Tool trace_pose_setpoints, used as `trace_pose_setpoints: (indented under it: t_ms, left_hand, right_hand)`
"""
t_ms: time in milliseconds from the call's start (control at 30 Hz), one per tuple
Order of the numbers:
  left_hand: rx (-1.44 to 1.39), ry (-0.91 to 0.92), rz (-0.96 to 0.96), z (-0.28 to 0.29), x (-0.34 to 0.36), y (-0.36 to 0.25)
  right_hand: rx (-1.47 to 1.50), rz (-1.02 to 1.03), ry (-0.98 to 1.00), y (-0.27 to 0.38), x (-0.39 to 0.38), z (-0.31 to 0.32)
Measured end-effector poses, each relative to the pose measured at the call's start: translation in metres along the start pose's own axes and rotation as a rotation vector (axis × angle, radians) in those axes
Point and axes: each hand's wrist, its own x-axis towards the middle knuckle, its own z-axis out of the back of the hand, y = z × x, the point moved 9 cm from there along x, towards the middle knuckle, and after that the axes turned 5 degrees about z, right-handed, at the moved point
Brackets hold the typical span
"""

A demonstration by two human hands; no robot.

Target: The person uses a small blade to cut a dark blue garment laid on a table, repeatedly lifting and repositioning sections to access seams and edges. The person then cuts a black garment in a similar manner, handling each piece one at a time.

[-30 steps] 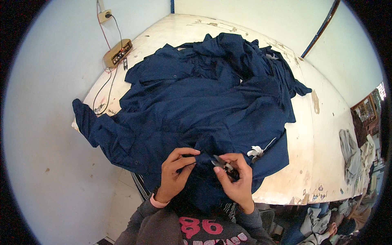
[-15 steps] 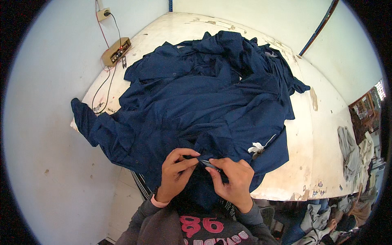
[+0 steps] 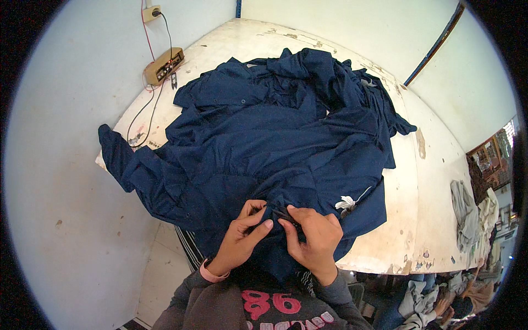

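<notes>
A large navy garment (image 3: pixel 264 137), crumpled and with sleeves spread out, covers the middle of the table and hangs over its near edge. At that edge my left hand (image 3: pixel 245 234) pinches a fold of the navy cloth between thumb and fingers. Just to its right, my right hand (image 3: pixel 313 234) is closed on a small dark pointed tool that looks like thread snips (image 3: pixel 282 213), its tip against the fold. My fingers partly hide the tool. A tuft of white thread (image 3: pixel 346 203) with a loose tail lies on the garment right of my right hand.
The pale, worn table (image 3: pixel 429 220) meets walls at the left and back. A tan box (image 3: pixel 165 65) with cords sits at the far left, below a wall socket (image 3: pixel 151 13). Dark snips (image 3: pixel 174 81) lie beside it. Grey cloth (image 3: pixel 465 212) and another person (image 3: pixel 440 305) are at the right.
My left thumb has come down and apart from its fingertips' earlier place, over the fold. The tool in my right hand has turned, its pale blade now hardly showing. The view has shifted slightly.
</notes>
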Motion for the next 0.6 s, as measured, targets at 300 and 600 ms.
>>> trace_pose_setpoints:
  t_ms: [300, 600]
  left_hand:
    - [0.061, 0.002, -0.004, -0.006, -0.001, 0.000]
    - [0.066, 0.010, 0.015, -0.012, 0.000, 0.000]
  right_hand:
    - [-0.393, 0.192, -0.057, 0.016, -0.008, -0.001]
    - [-0.440, 0.216, -0.053, 0.016, -0.012, 0.005]
